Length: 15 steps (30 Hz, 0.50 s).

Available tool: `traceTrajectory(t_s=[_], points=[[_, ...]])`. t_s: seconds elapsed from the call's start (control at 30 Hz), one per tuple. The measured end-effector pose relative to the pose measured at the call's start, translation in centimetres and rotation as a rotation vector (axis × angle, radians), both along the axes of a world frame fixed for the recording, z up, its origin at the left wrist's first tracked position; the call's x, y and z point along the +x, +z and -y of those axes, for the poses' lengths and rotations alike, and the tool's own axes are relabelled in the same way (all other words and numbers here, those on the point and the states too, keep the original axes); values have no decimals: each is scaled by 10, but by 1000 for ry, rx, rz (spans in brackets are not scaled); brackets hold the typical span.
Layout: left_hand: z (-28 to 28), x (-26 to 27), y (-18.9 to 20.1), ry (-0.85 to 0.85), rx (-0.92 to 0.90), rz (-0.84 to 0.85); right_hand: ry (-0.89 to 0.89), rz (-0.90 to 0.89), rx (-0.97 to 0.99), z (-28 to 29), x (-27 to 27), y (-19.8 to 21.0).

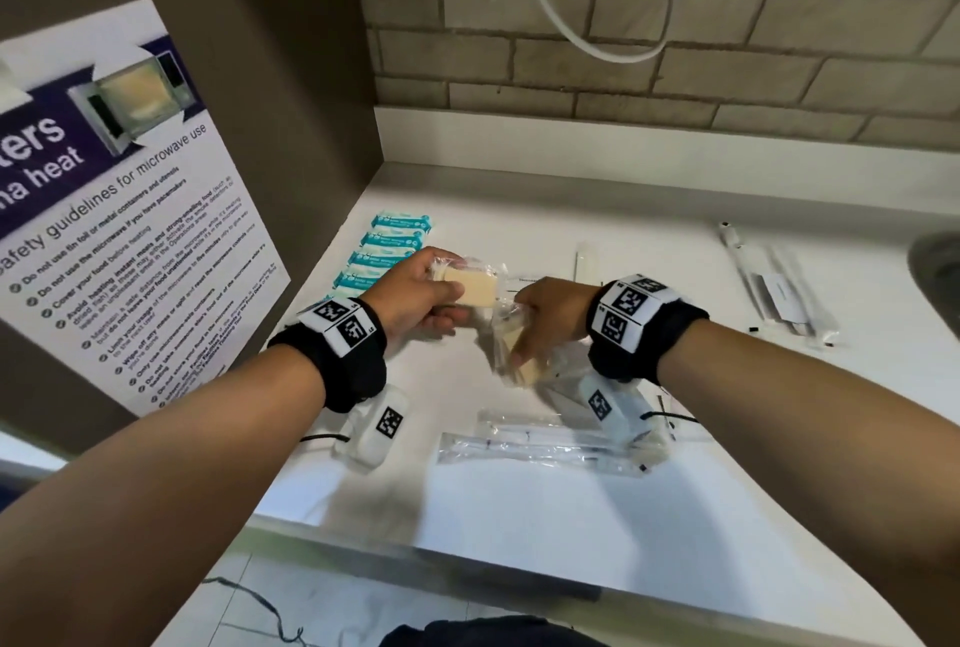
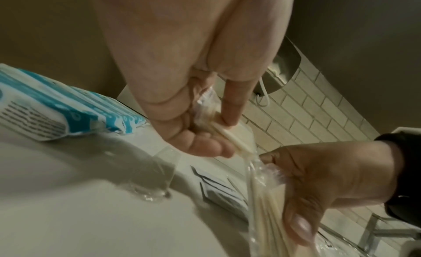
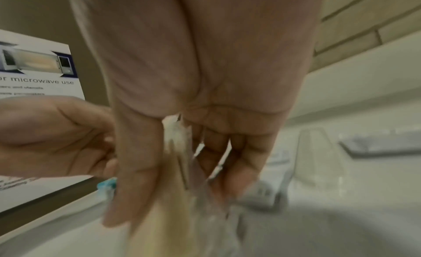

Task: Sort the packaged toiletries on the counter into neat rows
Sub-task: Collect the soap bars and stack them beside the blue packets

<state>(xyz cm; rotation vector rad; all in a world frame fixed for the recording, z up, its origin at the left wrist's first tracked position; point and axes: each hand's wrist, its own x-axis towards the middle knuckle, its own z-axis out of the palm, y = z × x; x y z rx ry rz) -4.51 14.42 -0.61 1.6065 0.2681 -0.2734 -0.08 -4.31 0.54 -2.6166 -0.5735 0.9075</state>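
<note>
Left hand (image 1: 415,295) at frame centre, grip closed around wrapped soap bar (image 1: 470,289) above worktop (image 1: 519,501), right hand (image 1: 545,319) pinching second wrapped soap (image 1: 527,368), blue packets (image 1: 395,244) rowed upper left

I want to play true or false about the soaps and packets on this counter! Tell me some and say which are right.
1. The left hand holds a cream soap bar in clear wrap. True.
2. The right hand is empty. False: its grip is on another wrapped cream soap bar.
3. The blue-and-white packets lie in a row by the brown side wall. True.
4. The white counter holds a red cup. False: none shows.
</note>
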Motion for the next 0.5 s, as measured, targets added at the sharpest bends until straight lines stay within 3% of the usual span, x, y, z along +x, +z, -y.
traceTrajectory(t_s=[0.2, 0.4, 0.5], points=[[-1, -5, -1, 4, 91, -9, 46, 186, 28, -1, 13, 40], [5, -15, 11, -27, -144, -53, 180, 359, -25, -26, 11, 52], [1, -17, 9, -100, -97, -81, 212, 363, -51, -34, 6, 46]])
